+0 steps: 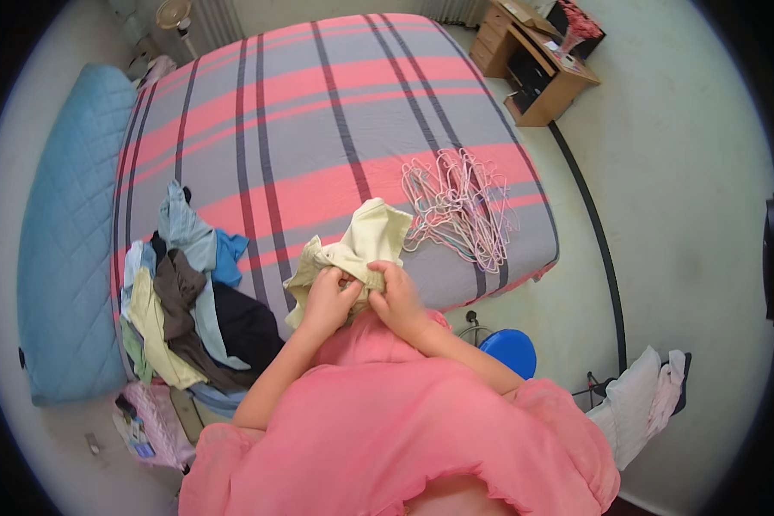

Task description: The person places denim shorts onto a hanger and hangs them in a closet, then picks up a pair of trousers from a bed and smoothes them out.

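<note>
A pale yellow garment (365, 230) lies bunched at the near edge of the bed, in front of my body. Both my hands are closed on its near side. My left hand (328, 303) grips the cloth with bent fingers, partly hidden by folds. Close beside it, my right hand (394, 299) pinches a gathered, band-like edge between thumb and fingers. From here I cannot tell exactly which kind of garment it is. To the right of it, a heap of pink and white clothes hangers (463, 211) rests on the bed.
A pile of clothes (181, 292) covers the bed's near left, beside a blue padded headboard (77, 241). The striped bedspread (301, 112) stretches away ahead. At right are a blue round stool (509, 353) and a rack with pale clothes (632, 408). A wooden desk (550, 95) stands far right.
</note>
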Motion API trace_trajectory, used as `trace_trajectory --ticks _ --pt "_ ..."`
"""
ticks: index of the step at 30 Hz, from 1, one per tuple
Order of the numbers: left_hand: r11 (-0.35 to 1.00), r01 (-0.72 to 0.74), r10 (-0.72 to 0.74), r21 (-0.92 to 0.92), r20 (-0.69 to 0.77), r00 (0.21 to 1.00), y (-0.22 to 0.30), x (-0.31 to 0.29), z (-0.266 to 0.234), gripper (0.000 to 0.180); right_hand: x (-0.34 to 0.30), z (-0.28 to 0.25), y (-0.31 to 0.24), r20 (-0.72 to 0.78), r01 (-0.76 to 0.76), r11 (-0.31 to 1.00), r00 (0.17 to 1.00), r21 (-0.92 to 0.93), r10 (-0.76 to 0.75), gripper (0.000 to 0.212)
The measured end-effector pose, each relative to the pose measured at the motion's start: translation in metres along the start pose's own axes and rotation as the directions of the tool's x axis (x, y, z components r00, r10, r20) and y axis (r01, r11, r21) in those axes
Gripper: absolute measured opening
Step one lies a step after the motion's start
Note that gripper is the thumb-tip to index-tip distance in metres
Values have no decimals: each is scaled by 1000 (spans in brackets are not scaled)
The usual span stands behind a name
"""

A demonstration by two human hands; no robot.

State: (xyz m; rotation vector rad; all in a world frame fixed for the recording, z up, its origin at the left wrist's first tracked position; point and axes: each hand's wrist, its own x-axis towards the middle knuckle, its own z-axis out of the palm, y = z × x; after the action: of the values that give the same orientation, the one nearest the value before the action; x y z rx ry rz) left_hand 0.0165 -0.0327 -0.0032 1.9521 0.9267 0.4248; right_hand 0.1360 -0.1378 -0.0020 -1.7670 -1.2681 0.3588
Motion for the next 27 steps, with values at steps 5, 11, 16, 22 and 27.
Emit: trace_trajectory --ticks 5,11,16,22,27 --pt "967 114 -107 -226 44 993 0 -2 3 21 3 -1 -1 2 -24 998 1000 54 24 39" --pt "980 -81 46 -179 -192 980 22 2 1 12 3 -8 -7 -46 -59 992 997 112 64 35" --pt "978 -209 205 25 -336 919 34 13 -4 12 -6 -20 -1 -220 -91 982 967 165 126 33" --pt "965 -231 259 127 -292 921 43 26 -13 10 -26 -43 9 -283 -172 957 930 233 236 34" --pt "823 -505 549 260 -133 825 55 27 -6 14 -36 -61 36 -176 -341 903 903 261 392 35"
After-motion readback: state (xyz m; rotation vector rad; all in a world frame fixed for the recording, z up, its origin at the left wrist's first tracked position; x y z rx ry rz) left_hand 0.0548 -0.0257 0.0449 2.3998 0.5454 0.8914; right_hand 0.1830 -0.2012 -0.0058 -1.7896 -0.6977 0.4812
